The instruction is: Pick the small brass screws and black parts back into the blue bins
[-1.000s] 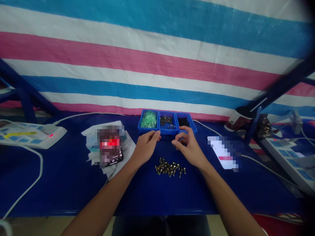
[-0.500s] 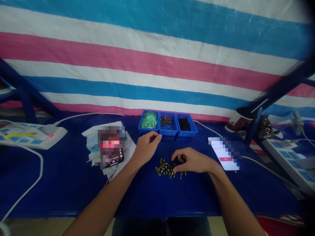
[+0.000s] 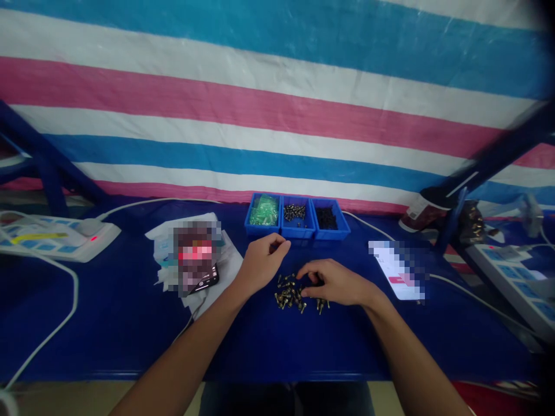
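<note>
A loose pile of small brass-and-black metal parts (image 3: 288, 296), too small to name, lies on the blue table. Over the pile's right side is my right hand (image 3: 338, 283), its thumb and forefinger curled with a gap between them. Nothing shows in that gap. My left hand (image 3: 262, 263) is closed above the table, up and left of the pile, thumb against the fingers; whatever it may hold is hidden. Beyond the hands stand three joined blue bins: one with green-tinted plastic bags (image 3: 264, 210), one with small metal parts (image 3: 295, 212), one with small black parts (image 3: 326, 218).
A phone (image 3: 203, 281) rests on crumpled white plastic at left; another phone (image 3: 396, 271) with a lit screen lies at right. Power strips (image 3: 104, 234) and white cables flank the work area. A dark cup (image 3: 422, 212) stands back right before the striped sheet (image 3: 277, 124).
My right hand has shifted slightly left over the pile, its thumb and forefinger now further into it. My left hand stays closed, almost in place. The view has shifted slightly.
</note>
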{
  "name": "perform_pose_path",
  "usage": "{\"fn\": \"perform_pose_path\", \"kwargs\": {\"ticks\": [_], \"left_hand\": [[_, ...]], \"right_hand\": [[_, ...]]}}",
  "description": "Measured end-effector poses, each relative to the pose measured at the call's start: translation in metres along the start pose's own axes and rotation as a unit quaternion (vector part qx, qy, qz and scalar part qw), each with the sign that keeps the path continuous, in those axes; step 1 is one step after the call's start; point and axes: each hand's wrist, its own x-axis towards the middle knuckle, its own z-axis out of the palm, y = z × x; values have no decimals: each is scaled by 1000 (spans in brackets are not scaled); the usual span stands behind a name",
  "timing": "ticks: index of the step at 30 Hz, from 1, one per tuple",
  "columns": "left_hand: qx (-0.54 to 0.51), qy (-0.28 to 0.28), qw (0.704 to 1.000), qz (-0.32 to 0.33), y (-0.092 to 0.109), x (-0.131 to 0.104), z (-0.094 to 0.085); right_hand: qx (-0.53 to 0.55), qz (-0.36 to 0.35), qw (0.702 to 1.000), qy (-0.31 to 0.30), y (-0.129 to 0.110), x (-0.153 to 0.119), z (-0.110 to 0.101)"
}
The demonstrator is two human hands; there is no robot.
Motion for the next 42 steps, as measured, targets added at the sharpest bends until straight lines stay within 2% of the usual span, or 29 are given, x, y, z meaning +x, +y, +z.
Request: {"fn": "perform_pose_path", "kwargs": {"ticks": [7, 11, 16, 20, 24, 27, 30, 35, 42], "left_hand": [[0, -6, 1000, 9, -1, 0, 3], [-2, -15, 1000, 17, 2, -1, 1], [5, -66, 996, 59, 10, -4, -2], [38, -114, 989, 86, 12, -5, 0], [103, -117, 985, 79, 4, -4, 1], [163, -108, 978, 66, -5, -2, -3], [204, -143, 966, 66, -13, 0, -8], [225, -171, 956, 79, -18, 0, -12], [220, -163, 958, 90, -17, -1, -11]], "right_hand": [[-37, -28, 999, 18, -1, 5, 5], [-3, -33, 997, 65, -8, 3, 1], [67, 6, 989, 130, -12, 2, -3], [110, 0, 981, 158, -10, 4, 1], [38, -4, 986, 163, -4, 8, 3], [-26, -2, 981, 192, 1, 8, 0], [-44, -10, 979, 200, 2, 8, -1], [-104, -48, 979, 168, -4, 12, 8], [-158, -25, 971, 177, 5, 16, 17]]}}
